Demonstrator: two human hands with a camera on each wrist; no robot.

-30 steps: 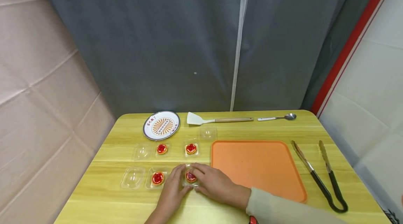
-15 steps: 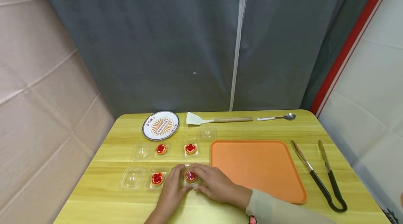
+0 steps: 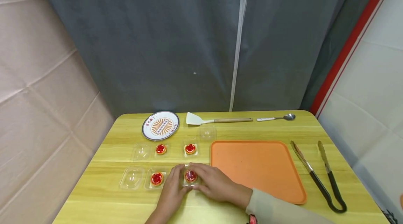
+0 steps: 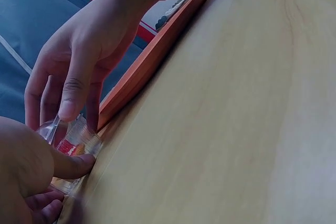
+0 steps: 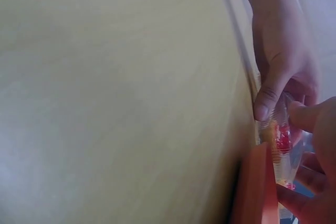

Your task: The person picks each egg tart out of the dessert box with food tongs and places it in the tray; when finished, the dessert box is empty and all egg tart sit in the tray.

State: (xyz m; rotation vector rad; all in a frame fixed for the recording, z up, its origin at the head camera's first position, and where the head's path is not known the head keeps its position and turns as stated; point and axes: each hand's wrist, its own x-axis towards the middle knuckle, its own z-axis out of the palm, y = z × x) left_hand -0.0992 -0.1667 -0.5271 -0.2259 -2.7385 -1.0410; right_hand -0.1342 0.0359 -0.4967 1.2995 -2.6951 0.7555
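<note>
A clear plastic box [image 3: 190,183] with a small red-topped tart [image 3: 190,176] inside stands on the table between both hands. My left hand [image 3: 171,190] grips its left side, the thumb near the front edge. On the right side my right hand [image 3: 217,184] holds the box, fingers at the back and thumb at the front. From the left wrist view, the left thumb lies low against the box [image 4: 77,140], while the right hand [image 4: 86,51] holds the lid from above. In the right wrist view the left hand [image 5: 286,72] grips the box's lower part.
Another tart [image 3: 157,179] sits in an open box just left, its lid [image 3: 132,178] folded out. Two more open boxes with tarts [image 3: 161,149] [image 3: 190,149] lie behind. An orange tray [image 3: 256,168], black-handled tongs [image 3: 321,182], a plate [image 3: 161,125], a spatula [image 3: 233,120] and a spoon [image 3: 277,117] surround them.
Both hands stay around the same box; the right fingers have shifted slightly, showing more of the tart under the plastic.
</note>
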